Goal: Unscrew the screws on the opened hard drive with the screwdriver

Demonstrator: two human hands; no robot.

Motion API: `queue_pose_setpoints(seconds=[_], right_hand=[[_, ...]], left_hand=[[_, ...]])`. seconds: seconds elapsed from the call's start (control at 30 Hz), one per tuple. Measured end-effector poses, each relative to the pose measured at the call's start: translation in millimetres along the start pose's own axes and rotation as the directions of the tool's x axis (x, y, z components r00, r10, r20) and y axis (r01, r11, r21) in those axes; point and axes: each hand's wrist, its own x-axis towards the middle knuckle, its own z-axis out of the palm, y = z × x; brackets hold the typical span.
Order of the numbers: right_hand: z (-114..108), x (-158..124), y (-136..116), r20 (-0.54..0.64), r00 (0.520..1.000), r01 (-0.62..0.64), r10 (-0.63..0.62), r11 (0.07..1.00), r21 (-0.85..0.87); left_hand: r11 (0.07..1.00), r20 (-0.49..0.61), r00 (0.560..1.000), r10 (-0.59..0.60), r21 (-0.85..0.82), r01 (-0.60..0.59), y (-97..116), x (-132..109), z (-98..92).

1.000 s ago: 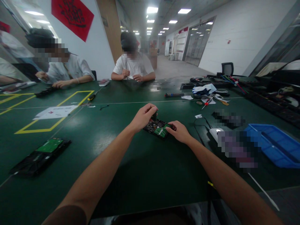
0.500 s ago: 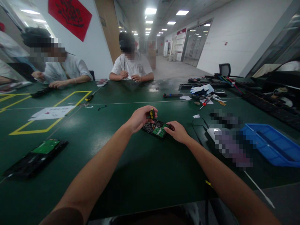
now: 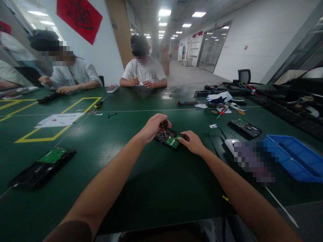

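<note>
Head view: yellow-black tool [image 3: 164, 124] in left hand [image 3: 155, 128], circuit-board unit [image 3: 172, 140] in right hand [image 3: 193, 142], near edge of counter [image 3: 156, 198] well apart

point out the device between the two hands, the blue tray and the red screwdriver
Device [image 3: 172, 141]: head view, on its green circuit board.
Blue tray [image 3: 296, 157]: head view, on its bare inside.
Red screwdriver [image 3: 222, 112]: head view, on its handle.

Open tabletop [image 3: 98, 141] between left hand [image 3: 155, 127] and leftmost casing [image 3: 41, 167], blue tray [image 3: 297, 158] an obstacle far right.
</note>
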Motion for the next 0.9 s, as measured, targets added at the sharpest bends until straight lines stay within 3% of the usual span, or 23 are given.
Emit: queue_pose_setpoints(seconds=[0.4, 0.6, 0.9], right_hand=[[0.3, 0.3, -1.4, -0.002, 1.0, -0.005, 0.005, 1.0, -0.014], [-0.9, 0.4, -2.7, -0.007, 1.0, 0.0, 0.0, 1.0, -0.014], [1.1, 0.8, 0.7, 0.0, 1.0, 0.003, -0.003, 1.0, -0.004]], left_hand=[[0.987, 0.059, 0.997, 0.059, 0.146, -0.067, 7.5, -4.2, -0.9], [0.998, 0.121, 0.993, -0.007, 0.056, 0.0, 7.5, -4.8, 0.0], [1.0, 0.064, 0.998, -0.019, -0.011, 0.02, 5.3, -2.8, -1.4]])
